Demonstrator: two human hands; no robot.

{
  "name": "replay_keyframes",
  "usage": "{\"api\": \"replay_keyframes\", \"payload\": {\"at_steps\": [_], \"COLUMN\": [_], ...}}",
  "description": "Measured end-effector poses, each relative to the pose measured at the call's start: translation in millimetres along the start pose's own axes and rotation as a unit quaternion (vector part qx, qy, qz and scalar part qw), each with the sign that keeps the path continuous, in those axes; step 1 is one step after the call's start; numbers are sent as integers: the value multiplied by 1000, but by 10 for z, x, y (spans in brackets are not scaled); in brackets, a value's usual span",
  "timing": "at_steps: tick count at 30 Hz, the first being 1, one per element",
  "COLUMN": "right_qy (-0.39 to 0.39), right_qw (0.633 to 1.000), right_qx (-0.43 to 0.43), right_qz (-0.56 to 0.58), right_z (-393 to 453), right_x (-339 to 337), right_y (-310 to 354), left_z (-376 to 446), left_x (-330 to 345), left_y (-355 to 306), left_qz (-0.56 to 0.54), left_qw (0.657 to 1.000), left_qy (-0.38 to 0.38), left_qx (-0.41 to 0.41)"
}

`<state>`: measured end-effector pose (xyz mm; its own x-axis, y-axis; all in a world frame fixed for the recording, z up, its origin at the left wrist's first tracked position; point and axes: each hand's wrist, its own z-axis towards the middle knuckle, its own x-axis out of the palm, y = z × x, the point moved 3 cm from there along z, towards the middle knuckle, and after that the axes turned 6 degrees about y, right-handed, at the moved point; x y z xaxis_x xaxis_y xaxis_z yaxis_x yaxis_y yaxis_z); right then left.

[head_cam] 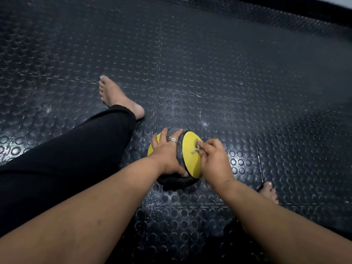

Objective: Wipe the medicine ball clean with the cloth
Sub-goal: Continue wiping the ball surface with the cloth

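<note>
A black and yellow medicine ball point(187, 149) sits on the studded floor between my legs. My left hand point(167, 155) grips the ball's top and left side, fingers spread over it and thumb curled underneath; a ring shows on one finger. My right hand point(214, 159) presses against the yellow panel on the right and pinches a small grey cloth point(196, 148), of which only a crumpled bit sticks out from my fingers. The ball's lower black part lies in shadow under my left wrist.
Dark rubber floor point(209, 73) with round studs spreads in all directions. My left leg in black trousers point(76, 149) with a bare foot point(116, 96) stretches to the left. My other bare foot point(268, 191) lies right of the ball.
</note>
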<state>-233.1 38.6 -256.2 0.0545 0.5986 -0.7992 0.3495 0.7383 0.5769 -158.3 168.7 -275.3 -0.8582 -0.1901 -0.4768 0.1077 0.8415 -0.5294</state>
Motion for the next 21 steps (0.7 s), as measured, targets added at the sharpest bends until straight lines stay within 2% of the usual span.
{"api": "replay_keyframes", "payload": {"at_steps": [4,7,9,12,14,16,19,21], "right_qy": [87,79,75,63,72,94,150,113], "right_qw": [992,996,993,995,996,993,973,978], "right_qx": [75,4,-45,-33,-1,67,168,176], "right_qz": [-47,-31,-82,-70,-45,-22,-45,-3], "right_z": [202,132,-22,-165,-168,-108,9,110], "right_x": [-146,-55,87,114,81,67,-32,-168], "right_y": [-135,189,340,230,86,-88,-335,-282], "left_z": [-14,-18,-38,-82,-104,-99,-74,-70], "left_x": [-5,-17,-13,33,53,37,3,-21], "left_y": [23,54,103,145,135,124,175,208], "left_qz": [4,-3,-10,-4,-9,-8,-6,-1], "left_qw": [1000,1000,1000,1000,1000,1000,1000,1000], "left_qy": [-2,-4,-10,-11,-7,-3,5,7], "left_qx": [1,0,5,16,14,11,18,19]}}
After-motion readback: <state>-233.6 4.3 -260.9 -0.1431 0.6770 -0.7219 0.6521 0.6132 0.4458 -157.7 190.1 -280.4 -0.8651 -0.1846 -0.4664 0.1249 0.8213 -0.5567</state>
